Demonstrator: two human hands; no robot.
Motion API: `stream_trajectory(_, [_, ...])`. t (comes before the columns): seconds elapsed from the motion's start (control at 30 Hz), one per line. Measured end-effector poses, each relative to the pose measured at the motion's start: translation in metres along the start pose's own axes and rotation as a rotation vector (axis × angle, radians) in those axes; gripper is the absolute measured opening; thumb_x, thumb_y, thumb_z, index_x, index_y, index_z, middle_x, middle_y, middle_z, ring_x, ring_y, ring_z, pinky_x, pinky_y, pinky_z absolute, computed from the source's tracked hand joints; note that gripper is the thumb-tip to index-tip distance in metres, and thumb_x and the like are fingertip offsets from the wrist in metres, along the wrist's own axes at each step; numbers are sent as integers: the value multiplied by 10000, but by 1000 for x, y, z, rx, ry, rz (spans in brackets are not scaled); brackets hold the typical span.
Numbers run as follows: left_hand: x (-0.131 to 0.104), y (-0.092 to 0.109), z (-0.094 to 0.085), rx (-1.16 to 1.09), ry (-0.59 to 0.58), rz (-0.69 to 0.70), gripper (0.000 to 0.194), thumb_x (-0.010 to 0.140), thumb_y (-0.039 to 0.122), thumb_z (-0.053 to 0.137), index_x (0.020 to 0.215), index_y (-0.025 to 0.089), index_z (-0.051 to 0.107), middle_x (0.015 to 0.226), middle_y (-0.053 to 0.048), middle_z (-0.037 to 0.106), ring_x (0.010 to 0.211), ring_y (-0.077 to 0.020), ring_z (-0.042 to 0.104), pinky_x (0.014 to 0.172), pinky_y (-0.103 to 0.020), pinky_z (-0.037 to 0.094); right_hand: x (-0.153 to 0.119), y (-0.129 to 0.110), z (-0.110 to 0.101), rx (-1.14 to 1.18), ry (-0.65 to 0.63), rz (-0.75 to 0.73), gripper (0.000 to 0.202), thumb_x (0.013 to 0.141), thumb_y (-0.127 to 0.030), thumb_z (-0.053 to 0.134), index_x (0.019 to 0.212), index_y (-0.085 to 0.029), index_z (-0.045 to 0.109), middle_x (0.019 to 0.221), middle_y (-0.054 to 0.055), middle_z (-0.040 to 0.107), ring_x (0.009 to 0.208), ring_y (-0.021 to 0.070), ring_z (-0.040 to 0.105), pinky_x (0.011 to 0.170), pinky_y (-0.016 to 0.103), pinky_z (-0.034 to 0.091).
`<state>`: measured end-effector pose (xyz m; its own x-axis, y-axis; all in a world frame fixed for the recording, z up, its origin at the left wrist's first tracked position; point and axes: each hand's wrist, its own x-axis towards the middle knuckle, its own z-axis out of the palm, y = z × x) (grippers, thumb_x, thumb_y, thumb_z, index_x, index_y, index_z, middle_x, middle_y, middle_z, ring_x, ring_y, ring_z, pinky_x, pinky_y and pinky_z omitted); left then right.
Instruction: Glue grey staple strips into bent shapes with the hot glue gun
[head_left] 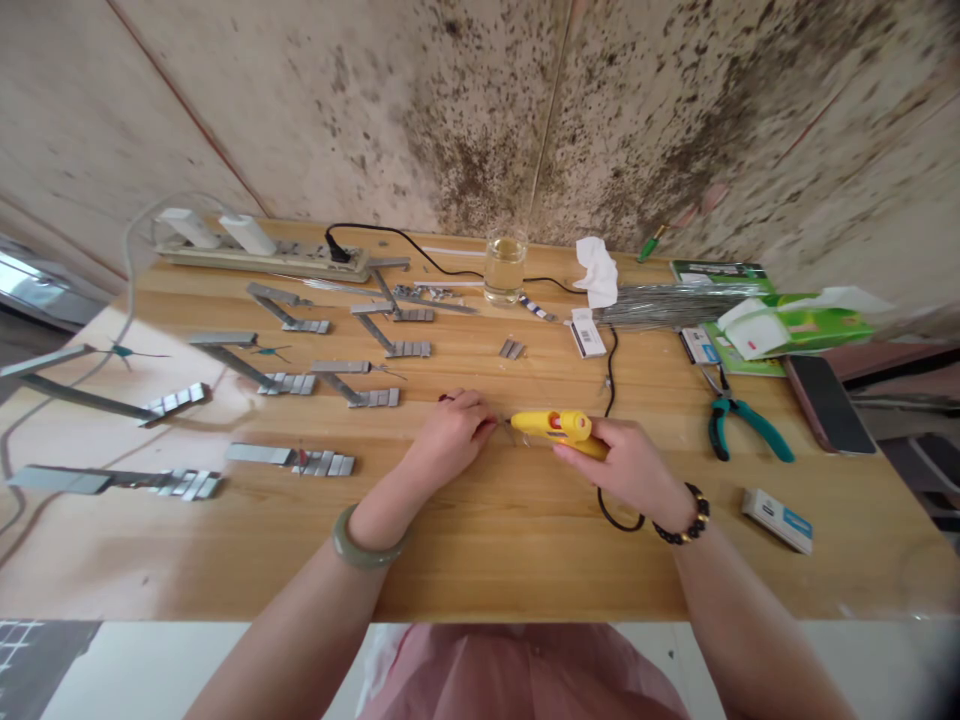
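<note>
Head view, clock centred on the glue gun's nozzle.

1. Glue gun, yellow plastic, pistol-shaped: its nozzle is pointing toward nine o'clock, at the left fingertips.
2. Right hand: it is grasping the glue gun, at four o'clock.
3. Left hand: its fingers are bending together at nine o'clock; cannot tell whether they are pinching anything.
4. Angled grey assemblies of flat, metal-looking bars, about eight: they are standing or lying between nine and eleven o'clock, ending in segmented, shinier feet. These are seemingly counting as largely built.
5. Short grey flat strips: they are lying loose at twelve o'clock, apparently remaining unjoined.
6. Bundle of thin, straight silvery wires: it is lying at two o'clock, presumably remaining as stock.
7. Pliers, teal-handled, steel-nosed: they are resting at three o'clock, handles spreading.
8. Tabletop, pale brown wood, smooth and grained: it is supporting everything listed.
</note>
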<state>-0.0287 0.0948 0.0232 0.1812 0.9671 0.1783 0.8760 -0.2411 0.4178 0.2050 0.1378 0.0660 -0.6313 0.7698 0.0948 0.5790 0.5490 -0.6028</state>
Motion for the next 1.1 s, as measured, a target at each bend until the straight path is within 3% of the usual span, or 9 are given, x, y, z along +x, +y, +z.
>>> stream_trajectory(1.1, [0, -2, 3, 6, 12, 6, 137, 838, 168, 534, 820, 160, 670, 850, -61, 636, 824, -195, 549, 764, -326, 424, 0, 1, 2, -44, 11, -17, 206, 827, -364, 585, 938, -211, 667, 810, 29, 720, 691, 181, 663, 618, 254, 483])
